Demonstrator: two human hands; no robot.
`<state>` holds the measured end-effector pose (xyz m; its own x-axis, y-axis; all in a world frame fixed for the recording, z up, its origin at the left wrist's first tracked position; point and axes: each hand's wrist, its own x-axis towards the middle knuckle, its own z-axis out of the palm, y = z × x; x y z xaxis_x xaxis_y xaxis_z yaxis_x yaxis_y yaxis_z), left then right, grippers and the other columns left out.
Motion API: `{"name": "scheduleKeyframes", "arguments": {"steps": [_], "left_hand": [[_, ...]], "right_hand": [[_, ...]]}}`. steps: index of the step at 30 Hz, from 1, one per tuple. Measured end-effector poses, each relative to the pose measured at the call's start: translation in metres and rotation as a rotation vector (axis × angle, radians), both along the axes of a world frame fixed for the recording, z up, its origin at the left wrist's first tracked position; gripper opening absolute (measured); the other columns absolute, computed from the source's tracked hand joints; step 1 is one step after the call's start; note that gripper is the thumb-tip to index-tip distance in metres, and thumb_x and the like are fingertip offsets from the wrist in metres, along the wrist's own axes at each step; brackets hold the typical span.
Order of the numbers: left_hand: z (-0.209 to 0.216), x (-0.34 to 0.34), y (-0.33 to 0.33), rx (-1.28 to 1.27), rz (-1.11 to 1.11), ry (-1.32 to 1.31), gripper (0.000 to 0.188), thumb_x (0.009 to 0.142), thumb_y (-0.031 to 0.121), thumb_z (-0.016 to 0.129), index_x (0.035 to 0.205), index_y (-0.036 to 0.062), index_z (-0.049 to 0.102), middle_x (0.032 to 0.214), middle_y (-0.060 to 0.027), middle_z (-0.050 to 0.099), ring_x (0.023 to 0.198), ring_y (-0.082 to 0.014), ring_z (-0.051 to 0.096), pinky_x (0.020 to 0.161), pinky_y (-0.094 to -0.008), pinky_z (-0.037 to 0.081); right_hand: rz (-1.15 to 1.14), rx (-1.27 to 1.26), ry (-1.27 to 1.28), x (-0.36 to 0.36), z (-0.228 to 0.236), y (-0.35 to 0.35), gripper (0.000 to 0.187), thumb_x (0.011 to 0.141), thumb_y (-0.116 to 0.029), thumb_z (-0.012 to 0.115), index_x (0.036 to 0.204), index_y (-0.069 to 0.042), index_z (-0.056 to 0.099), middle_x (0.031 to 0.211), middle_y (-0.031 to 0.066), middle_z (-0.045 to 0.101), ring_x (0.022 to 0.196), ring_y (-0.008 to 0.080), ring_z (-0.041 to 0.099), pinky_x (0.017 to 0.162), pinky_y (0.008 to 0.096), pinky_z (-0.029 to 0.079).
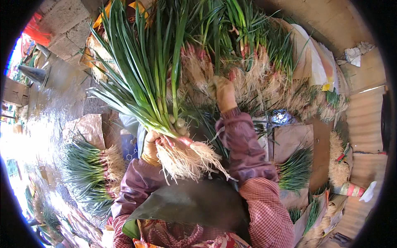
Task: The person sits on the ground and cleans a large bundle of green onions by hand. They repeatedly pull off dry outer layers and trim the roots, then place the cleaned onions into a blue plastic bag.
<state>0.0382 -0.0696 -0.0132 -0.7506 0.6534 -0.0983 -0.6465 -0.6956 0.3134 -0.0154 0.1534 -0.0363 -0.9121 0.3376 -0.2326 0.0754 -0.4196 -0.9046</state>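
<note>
My left hand [150,149], in a yellowish glove, is closed around the lower stems of a large bunch of scallions [159,103]. Long green leaves fan up and left from it, and pale stringy roots [188,159] hang over my lap. A few whitish bulbs [180,125] show at its right side. My right hand [223,93], gloved too, reaches to the near edge of a heap of scallions [252,53]. Its fingers are curled closed beside the roots and leaves; what they pinch is hidden.
Tied scallion bundles [89,175] lie on the wet floor at left, more bundles [295,167] at right beside cardboard [293,140]. A dark apron [190,206] covers my lap. Along the right stand a white sack [312,53] and a corrugated wall [366,120].
</note>
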Motion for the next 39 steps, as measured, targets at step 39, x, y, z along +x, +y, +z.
{"name": "scheduleKeyframes", "arguments": {"steps": [39], "left_hand": [[-0.078,0.002,0.01,-0.159,0.24,-0.048,0.026,0.085,0.02,0.056,0.103,0.0022,0.053,0.101,-0.0091,0.058,0.102,-0.0236,0.053,0.088,-0.0371,0.045]], "right_hand": [[0.979,1.883,0.254,0.028,0.065,-0.138,0.026,0.085,-0.027,0.054,0.087,-0.002,0.059,0.075,0.0084,0.06,0.056,0.0168,0.057,0.049,0.0311,0.047]]}}
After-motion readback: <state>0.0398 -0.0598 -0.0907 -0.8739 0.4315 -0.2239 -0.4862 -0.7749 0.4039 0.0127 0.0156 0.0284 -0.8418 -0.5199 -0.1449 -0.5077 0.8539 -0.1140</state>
